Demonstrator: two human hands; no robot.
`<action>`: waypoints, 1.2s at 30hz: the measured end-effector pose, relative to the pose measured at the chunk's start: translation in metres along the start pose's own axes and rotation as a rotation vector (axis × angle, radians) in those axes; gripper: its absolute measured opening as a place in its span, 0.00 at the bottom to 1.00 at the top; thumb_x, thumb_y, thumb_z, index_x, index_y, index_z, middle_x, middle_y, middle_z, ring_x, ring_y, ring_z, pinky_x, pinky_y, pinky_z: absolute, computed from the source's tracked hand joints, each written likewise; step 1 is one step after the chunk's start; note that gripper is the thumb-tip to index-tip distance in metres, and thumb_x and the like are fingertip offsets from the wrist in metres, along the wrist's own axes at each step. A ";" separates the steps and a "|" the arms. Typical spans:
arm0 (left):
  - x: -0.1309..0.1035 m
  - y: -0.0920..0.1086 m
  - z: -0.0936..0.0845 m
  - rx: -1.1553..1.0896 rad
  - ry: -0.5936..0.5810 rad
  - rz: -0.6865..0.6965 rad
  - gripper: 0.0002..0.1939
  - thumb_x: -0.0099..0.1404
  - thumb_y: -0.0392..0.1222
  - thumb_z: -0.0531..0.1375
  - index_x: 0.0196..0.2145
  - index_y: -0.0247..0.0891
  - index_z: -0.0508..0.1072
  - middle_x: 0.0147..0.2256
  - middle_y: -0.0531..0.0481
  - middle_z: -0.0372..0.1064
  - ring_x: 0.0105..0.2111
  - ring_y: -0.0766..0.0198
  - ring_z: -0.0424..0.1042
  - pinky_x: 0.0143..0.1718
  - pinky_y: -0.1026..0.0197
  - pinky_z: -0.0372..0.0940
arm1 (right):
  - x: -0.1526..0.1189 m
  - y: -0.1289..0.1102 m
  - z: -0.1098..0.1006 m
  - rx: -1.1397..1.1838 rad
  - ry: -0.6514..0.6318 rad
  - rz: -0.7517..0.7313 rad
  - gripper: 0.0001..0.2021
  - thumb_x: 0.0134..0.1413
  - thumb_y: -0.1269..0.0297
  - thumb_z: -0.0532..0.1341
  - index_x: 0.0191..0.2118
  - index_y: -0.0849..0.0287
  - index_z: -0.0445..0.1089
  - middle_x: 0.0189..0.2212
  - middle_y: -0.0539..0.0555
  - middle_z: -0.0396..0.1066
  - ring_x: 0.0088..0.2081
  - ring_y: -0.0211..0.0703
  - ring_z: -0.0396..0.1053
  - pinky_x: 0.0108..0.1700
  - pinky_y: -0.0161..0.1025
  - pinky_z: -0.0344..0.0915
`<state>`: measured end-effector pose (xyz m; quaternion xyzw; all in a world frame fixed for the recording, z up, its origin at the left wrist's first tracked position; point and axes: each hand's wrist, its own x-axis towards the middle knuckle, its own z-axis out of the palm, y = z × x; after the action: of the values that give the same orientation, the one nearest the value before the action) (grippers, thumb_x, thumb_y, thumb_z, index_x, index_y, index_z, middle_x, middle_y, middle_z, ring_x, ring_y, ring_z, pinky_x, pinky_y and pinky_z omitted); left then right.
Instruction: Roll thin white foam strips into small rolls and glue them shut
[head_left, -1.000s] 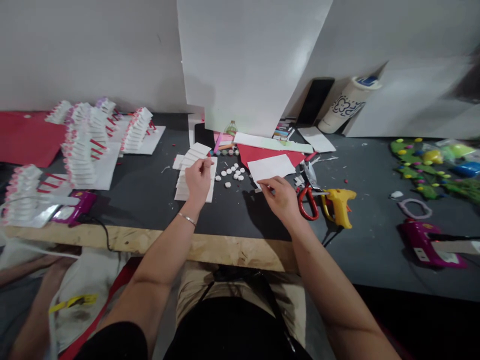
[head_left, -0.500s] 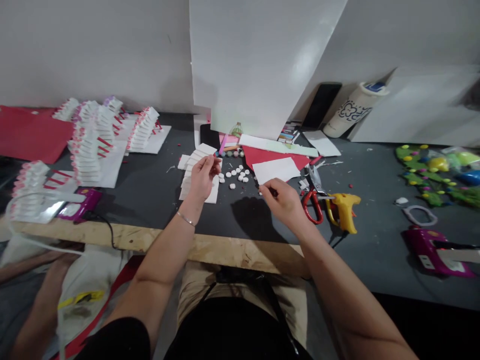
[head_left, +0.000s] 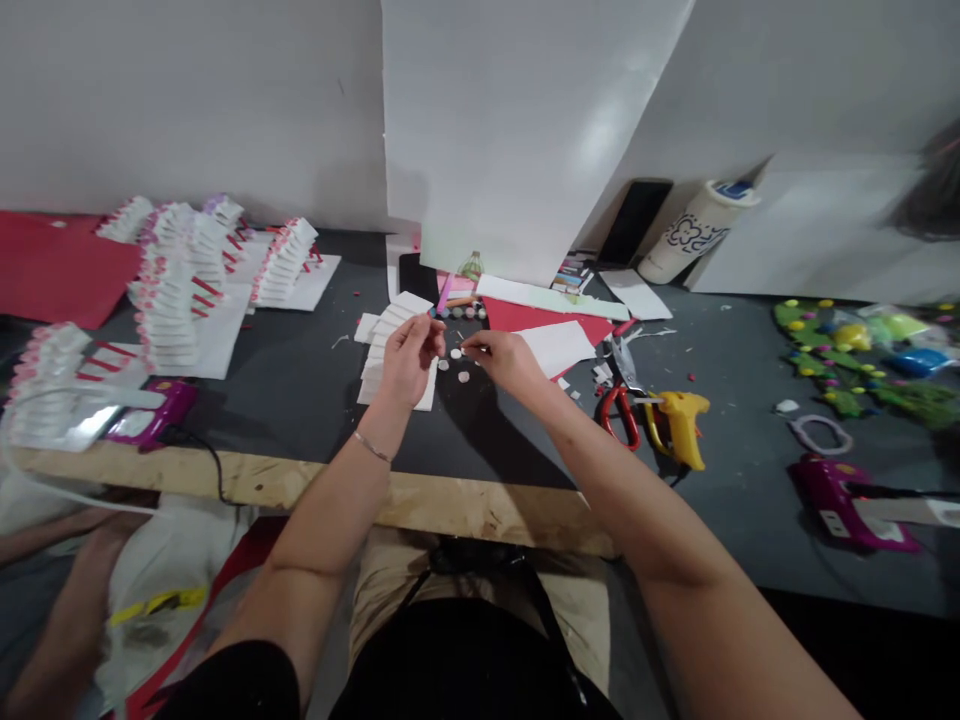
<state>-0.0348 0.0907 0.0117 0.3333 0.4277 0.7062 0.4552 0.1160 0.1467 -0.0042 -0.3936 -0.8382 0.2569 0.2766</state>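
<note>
My left hand [head_left: 411,358] is over the right side of a stepped, fan-like stack of white folded paper [head_left: 373,375]. Its fingers are curled with thumb and forefinger together; whatever they hold is too small to make out. To its right, my right hand [head_left: 504,362] reaches in with thumb and forefinger pinched at a small white disc among the others. Loose white discs [head_left: 463,377] lie between the hands on the dark tabletop, some hidden by the right hand. Under the right wrist is a white paper sheet [head_left: 562,343] on a red sheet [head_left: 517,316].
Red-handled scissors [head_left: 621,415] and a yellow glue gun [head_left: 681,425] lie to the right. A tumbler [head_left: 694,235] and a phone [head_left: 636,222] lean at the back. Finished-looking folded white models [head_left: 169,290] stand left, near a purple device [head_left: 154,412]. Another person's arm [head_left: 90,570] shows lower left.
My right hand has moved left and away from me, from beside the white sheet to the loose discs. My left hand has stayed nearly in place. The view has shifted slightly.
</note>
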 end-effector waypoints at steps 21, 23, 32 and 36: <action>-0.003 0.030 -0.001 0.058 0.221 0.312 0.22 0.67 0.51 0.61 0.19 0.36 0.72 0.14 0.58 0.49 0.12 0.77 0.46 0.13 0.67 0.42 | 0.013 -0.003 -0.013 0.293 0.057 0.053 0.12 0.54 0.64 0.61 0.43 0.59 0.75 0.40 0.56 0.78 0.32 0.40 0.70 0.38 0.41 0.69; -0.003 0.031 0.003 0.035 0.180 0.286 0.22 0.65 0.52 0.62 0.19 0.36 0.72 0.14 0.59 0.50 0.11 0.77 0.47 0.12 0.68 0.43 | 0.008 -0.024 -0.001 0.449 -0.064 0.014 0.20 0.49 0.65 0.66 0.50 0.57 0.72 0.47 0.56 0.76 0.30 0.36 0.67 0.35 0.37 0.68; -0.002 0.042 -0.008 0.042 0.218 0.298 0.22 0.64 0.54 0.63 0.19 0.36 0.71 0.14 0.60 0.50 0.11 0.77 0.46 0.12 0.67 0.41 | 0.020 -0.020 -0.013 0.690 -0.284 0.264 0.10 0.60 0.64 0.59 0.28 0.60 0.70 0.19 0.44 0.61 0.20 0.30 0.57 0.24 0.30 0.57; -0.004 0.043 -0.016 0.076 0.237 0.292 0.22 0.64 0.54 0.63 0.19 0.36 0.71 0.14 0.59 0.50 0.11 0.77 0.47 0.12 0.66 0.42 | 0.026 0.015 -0.051 0.617 -0.126 0.368 0.11 0.62 0.64 0.59 0.28 0.60 0.70 0.18 0.45 0.60 0.20 0.30 0.56 0.24 0.30 0.58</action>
<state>-0.0623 0.0732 0.0440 0.3233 0.4518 0.7823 0.2817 0.1436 0.1871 0.0290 -0.4191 -0.6518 0.5671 0.2792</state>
